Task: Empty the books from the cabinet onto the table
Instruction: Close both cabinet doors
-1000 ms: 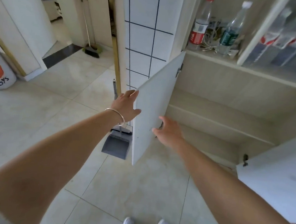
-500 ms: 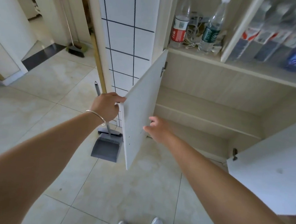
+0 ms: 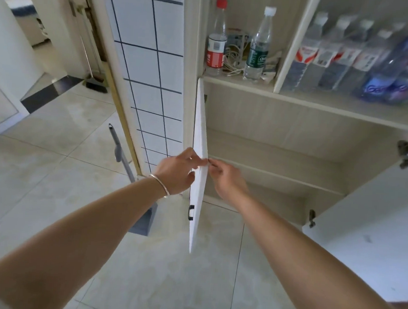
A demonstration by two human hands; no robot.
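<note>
We hold the door (image 3: 198, 178) edge with our left hand (image 3: 176, 170) and right hand (image 3: 225, 177), and fingers could get pinched if it swings.

The cabinet (image 3: 284, 126) fills the scene from twelve to three o'clock. Its left door (image 3: 199, 168) stands edge-on at the centre, with the left hand (image 3: 176, 170) touching its nine o'clock face and the right hand (image 3: 225, 177) just beside its three o'clock face. On the upper shelf (image 3: 298, 98) at twelve o'clock stand two bottles (image 3: 216, 38), more at two o'clock. The right door (image 3: 373, 243) hangs at four o'clock. A dustpan (image 3: 143, 220) sits on the floor (image 3: 52, 168) at nine o'clock of the left door.
</note>
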